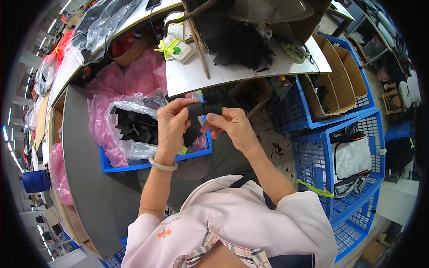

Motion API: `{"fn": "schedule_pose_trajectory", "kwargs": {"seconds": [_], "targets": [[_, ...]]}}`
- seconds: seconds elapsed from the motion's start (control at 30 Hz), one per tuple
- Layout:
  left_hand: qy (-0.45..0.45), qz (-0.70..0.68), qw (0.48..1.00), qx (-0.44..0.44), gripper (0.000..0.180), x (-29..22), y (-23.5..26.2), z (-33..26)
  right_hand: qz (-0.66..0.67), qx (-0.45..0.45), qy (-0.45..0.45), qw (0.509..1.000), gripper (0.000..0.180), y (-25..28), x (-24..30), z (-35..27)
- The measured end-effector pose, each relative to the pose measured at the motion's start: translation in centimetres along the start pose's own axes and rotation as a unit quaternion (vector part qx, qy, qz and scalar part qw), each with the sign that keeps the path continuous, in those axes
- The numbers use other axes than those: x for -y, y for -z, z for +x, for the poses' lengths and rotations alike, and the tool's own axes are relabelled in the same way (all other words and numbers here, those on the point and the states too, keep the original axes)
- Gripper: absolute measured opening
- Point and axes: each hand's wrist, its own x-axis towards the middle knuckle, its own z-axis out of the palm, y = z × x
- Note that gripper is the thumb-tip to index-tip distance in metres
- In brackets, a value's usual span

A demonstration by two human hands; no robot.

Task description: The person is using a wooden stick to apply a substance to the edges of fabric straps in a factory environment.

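Between my two hands is a short black fabric strip (205, 109), stretched roughly level in front of the table's near edge. My left hand (173, 123) pinches its left end, with a pale bangle (162, 165) on that wrist. The other end is gripped between the thumb and fingers of my right hand (232, 127). A further black piece hangs just below the strip, beside my left fingers; whether it is joined to the strip I cannot tell. Left of my left hand, a clear plastic bag (117, 147) full of black fabric pieces (136, 127) sits in a blue crate (134, 168).
Ahead is a white table (181, 82) bearing a black fabric pile (243, 51), a wooden stick (199, 53) and a small box tied with yellow ribbon (178, 50). To the right stand blue crates (313, 165), one holding a cardboard box (339, 85). Pink plastic (105, 94) bulges at left.
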Motion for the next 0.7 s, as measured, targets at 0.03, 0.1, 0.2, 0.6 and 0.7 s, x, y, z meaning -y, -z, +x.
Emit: {"fn": "schedule_pose_trajectory", "kwargs": {"seconds": [0.03, 0.1, 0.2, 0.6, 0.7], "targets": [[0.022, -0.015, 0.999, 0.028, 0.018, -0.4, 0.2, 0.2, -0.057, 0.019, 0.027, 0.998, 0.021, 0.2, -0.1, 0.0], [0.037, -0.07, 0.993, 0.092, 0.021, 0.0, 0.3, 0.2, -0.009, 0.003, 0.065, 0.998, 0.023, 0.0, -0.3, 0.1], [0.007, -0.325, 0.939, 0.109, 0.044, 0.8, -2.1, -0.4, 0.015, -0.008, 0.001, 1.0, 0.023, -1.2, -0.5, -0.2], [-0.051, -0.265, 0.948, 0.169, 0.029, 1.1, -1.7, 0.1, 0.116, 0.176, -0.141, 0.967, 0.027, -2.9, -1.5, 1.3], [-0.034, -0.246, 0.953, 0.172, 0.029, 1.1, -0.8, 0.7, 0.285, 0.249, -0.174, 0.909, 0.028, -3.4, -2.3, 2.8]]}}
